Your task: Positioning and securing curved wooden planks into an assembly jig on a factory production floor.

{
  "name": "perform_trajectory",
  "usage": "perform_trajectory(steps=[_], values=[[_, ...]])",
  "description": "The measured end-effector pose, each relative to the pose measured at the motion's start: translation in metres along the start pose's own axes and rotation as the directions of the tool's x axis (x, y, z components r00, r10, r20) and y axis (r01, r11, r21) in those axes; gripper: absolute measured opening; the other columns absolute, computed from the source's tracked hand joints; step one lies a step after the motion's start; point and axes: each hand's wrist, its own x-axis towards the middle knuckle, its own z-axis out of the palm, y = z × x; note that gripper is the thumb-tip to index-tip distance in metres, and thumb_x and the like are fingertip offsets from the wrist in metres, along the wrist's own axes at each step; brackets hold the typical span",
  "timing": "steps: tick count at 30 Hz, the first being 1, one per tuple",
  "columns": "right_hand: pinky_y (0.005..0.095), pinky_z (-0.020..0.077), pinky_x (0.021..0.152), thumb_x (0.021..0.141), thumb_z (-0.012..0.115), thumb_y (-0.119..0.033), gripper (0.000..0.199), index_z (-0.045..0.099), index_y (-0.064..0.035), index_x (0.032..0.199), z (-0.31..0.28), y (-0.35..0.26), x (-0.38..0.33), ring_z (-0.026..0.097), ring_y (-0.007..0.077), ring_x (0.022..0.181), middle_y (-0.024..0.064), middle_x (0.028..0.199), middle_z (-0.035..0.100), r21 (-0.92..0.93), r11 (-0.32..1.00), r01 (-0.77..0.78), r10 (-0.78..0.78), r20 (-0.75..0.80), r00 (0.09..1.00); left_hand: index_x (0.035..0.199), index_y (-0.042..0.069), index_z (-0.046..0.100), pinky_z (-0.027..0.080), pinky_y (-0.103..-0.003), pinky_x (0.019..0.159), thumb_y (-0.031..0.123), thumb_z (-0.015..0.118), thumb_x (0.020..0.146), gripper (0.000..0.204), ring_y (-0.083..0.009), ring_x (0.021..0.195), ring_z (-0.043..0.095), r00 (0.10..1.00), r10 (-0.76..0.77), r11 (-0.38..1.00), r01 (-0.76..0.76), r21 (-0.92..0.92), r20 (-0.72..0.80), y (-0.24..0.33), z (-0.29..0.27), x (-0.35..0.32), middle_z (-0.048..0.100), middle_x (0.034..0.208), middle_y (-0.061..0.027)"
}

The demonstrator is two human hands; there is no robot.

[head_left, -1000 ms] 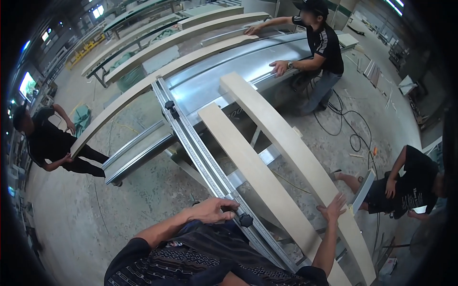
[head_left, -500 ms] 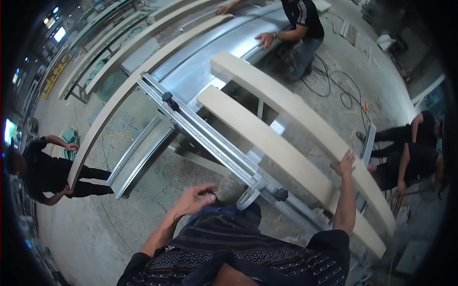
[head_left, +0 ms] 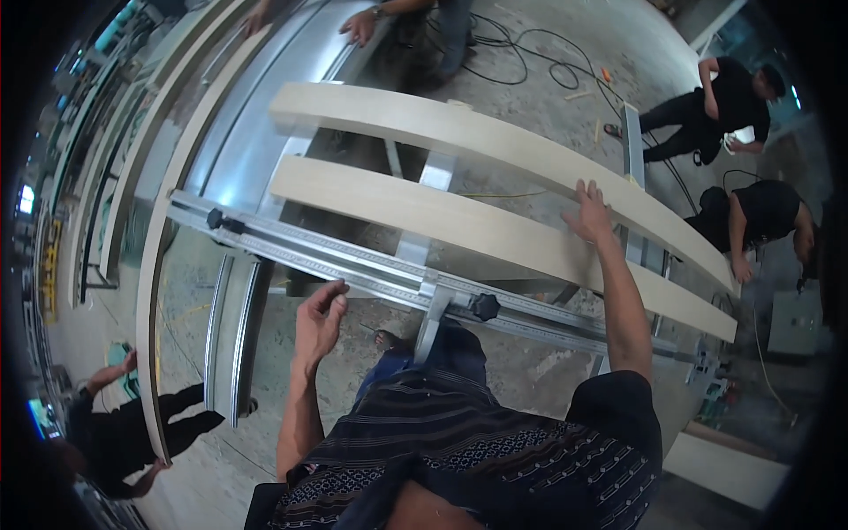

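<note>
Near the aluminium guide rail (head_left: 371, 269), my left hand (head_left: 320, 316) hovers loosely curled, gripping nothing, while my right hand (head_left: 590, 212) presses flat, fingers spread, steadying the nearer pale curved board (head_left: 424, 212)

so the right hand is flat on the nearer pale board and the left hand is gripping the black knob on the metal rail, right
Not quite. In the head view the left hand is by the metal rail with fingers curled, well apart from the black knob. The right hand does lie flat on the nearer pale board.
</note>
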Motion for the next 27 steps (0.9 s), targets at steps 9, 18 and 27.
perform_trajectory(steps=[9,18,27], values=[[0.0368,0.049,0.1,0.09,0.071,-0.023,0.043,0.065,0.0012,0.125,0.049,0.026,-0.004,0.066,0.0304,0.105,0.0218,0.13,0.064,0.671,0.741,0.024,0.328,-0.393,0.859,0.128,-0.001,0.064,0.05,-0.039,0.101,0.02,0.068,0.093,0.041,-0.0319,0.115,0.066,0.97,0.242,0.9,-0.231,0.369,0.018,0.073,0.033,0.168,0.069,0.123,-0.0176],[0.0536,0.054,0.095,0.099,0.061,-0.045,0.058,0.047,-0.0053,0.139,0.098,0.124,0.01,0.061,0.0362,0.116,0.0203,0.125,0.059,0.91,-0.413,-0.033,0.573,0.287,0.768,0.146,0.006,0.047,0.033,-0.051,0.117,0.055,0.083,0.072,0.096,-0.0442,0.144,0.032,0.872,0.319,0.435,-0.482,0.76,0.371,0.107,0.126,0.365,0.031,0.157,-0.0256],[0.0502,0.0493,0.101,0.093,0.065,-0.059,0.08,0.041,0.0011,0.14,0.094,0.117,0.024,0.058,0.0334,0.118,0.0188,0.131,0.055,0.885,-0.46,-0.072,0.524,0.336,0.783,0.159,0.017,0.021,0.02,-0.072,0.114,0.046,0.095,0.051,0.135,-0.0414,0.151,0.019,0.849,0.196,0.244,-0.527,0.814,0.491,0.109,0.13,0.386,0.022,0.163,-0.0182]])
